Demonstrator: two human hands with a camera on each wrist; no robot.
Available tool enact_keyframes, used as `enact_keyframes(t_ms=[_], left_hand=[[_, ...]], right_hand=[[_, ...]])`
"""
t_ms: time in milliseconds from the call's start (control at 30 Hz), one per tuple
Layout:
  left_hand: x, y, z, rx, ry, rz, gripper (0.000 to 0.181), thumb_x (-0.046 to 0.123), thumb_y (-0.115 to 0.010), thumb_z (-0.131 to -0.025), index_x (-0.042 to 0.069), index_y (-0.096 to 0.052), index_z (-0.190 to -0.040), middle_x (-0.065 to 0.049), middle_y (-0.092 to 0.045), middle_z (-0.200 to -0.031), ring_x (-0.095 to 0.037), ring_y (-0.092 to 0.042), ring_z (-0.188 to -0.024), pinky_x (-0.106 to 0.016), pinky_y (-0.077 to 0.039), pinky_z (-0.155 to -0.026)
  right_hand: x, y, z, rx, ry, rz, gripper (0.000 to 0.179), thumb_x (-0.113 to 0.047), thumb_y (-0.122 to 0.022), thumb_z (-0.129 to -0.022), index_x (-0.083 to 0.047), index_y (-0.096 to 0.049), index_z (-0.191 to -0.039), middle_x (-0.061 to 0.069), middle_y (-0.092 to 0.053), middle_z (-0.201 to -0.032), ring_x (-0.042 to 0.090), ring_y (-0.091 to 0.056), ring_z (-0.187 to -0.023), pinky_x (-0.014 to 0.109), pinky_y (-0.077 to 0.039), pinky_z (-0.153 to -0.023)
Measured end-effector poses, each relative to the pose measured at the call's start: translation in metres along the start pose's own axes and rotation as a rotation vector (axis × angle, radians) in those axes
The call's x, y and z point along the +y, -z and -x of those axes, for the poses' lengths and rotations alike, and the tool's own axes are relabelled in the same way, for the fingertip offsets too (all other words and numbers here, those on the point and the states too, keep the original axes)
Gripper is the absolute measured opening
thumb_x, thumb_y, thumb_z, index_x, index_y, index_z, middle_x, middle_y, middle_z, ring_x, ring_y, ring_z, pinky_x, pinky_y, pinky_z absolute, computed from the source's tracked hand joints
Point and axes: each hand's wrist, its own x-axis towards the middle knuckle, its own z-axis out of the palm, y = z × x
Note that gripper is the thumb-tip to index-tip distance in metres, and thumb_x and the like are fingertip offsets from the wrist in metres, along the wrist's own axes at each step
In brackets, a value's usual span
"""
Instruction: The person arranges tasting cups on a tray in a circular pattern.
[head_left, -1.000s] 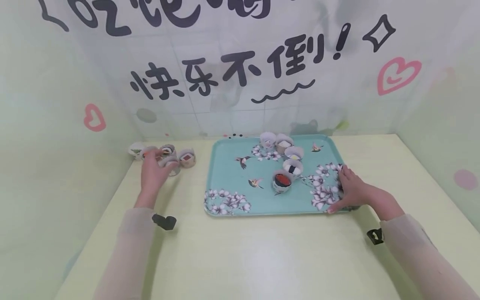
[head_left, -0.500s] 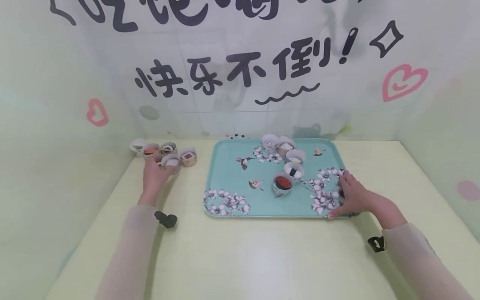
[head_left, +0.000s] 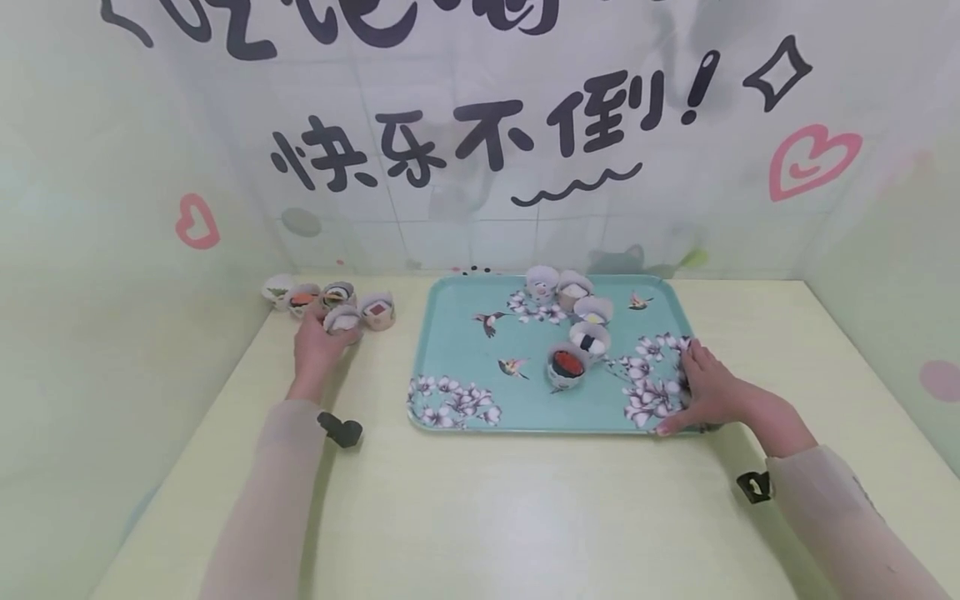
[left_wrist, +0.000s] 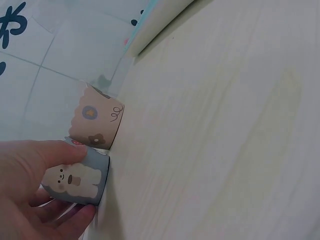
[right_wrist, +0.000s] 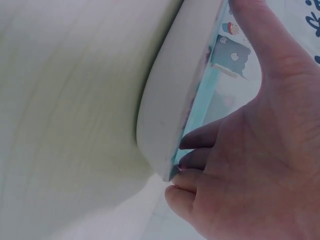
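My left hand (head_left: 318, 350) grips a small paper baking cup (head_left: 344, 317) with white contents, at the table's far left. In the left wrist view, thumb and fingers lie on either side of this grey-blue cup (left_wrist: 75, 177), which bears a bear print and stands by the tabletop. A pinkish cup (left_wrist: 96, 119) stands right beside it. My right hand (head_left: 716, 390) rests on the front right corner of a turquoise tray (head_left: 457, 350) with flower and bird prints. Its fingers touch the right rim and its thumb lies along the front rim.
Around the gripped cup stand more filled cups, such as one with a red square (head_left: 377, 312) and one with an orange topping (head_left: 303, 300). Several cups, including one with a red topping (head_left: 566, 365), form a bent row on the tray. A printed wall (head_left: 480, 242) closes the back.
My left hand has come down from over the cups and moved slightly right, its fingers now round the white-filled cup. The right hand stays on the tray corner. The head view shifts slightly.
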Motion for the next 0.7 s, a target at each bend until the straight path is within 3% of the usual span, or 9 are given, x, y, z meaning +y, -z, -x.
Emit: enact_keyframes(t_ms=[333, 700], left_hand=[[0.0, 0.003, 0.002, -0.046, 0.025, -0.067, 0.068, 0.027, -0.068, -0.092, -0.002, -0.037, -0.146, -0.026, -0.045, -0.148, -0.044, -0.045, -0.134, -0.055, -0.038, -0.112], [0.008, 0.006, 0.015, -0.071, -0.013, -0.069, 0.062, 0.025, -0.066, -0.093, -0.001, -0.039, -0.142, -0.026, -0.046, -0.147, -0.044, -0.045, -0.134, -0.056, -0.038, -0.112]], right_hand=[[0.002, 0.0, 0.0, -0.005, -0.003, 0.014, 0.142, -0.054, -0.089, -0.063, 0.028, -0.005, -0.144, 0.05, 0.009, -0.151, 0.064, 0.003, -0.142, 0.072, -0.009, -0.116], [0.001, 0.001, -0.001, -0.017, -0.014, 0.005, 0.143, -0.054, -0.088, -0.064, 0.027, -0.004, -0.145, 0.049, 0.01, -0.152, 0.063, 0.004, -0.143, 0.072, -0.009, -0.116]])
